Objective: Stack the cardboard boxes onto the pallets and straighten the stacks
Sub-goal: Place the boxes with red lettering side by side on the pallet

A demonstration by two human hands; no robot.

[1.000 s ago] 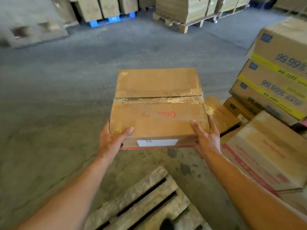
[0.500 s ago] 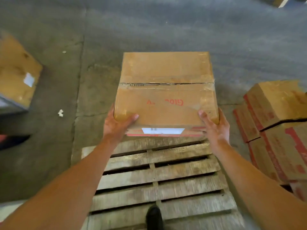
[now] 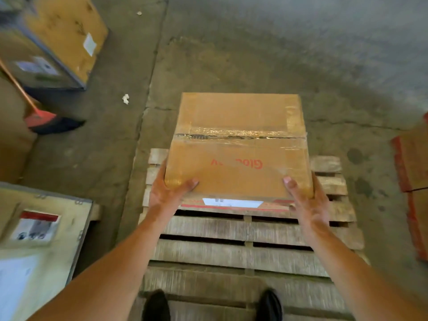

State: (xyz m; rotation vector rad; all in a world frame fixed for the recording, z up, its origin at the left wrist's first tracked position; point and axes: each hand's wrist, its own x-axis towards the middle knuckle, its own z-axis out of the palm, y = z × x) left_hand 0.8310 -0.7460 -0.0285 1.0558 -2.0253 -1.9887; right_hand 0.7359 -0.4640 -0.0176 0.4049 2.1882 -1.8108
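Lowered since a moment ago, the cardboard box (image 3: 238, 144) now hangs over the wooden pallet's (image 3: 243, 256) far end. Left hand (image 3: 168, 193) and right hand (image 3: 308, 202) grip its near corners, thumbs on top.

The cardboard box (image 3: 238, 144) was matt brown, sealed with glossy, crinkled clear tape (image 3: 240, 133) and bearing a smooth white paper label (image 3: 232, 202). The pallet (image 3: 243, 246) was rough, weathered grey wood. The floor (image 3: 278, 54) was dull, stained, cracked concrete.
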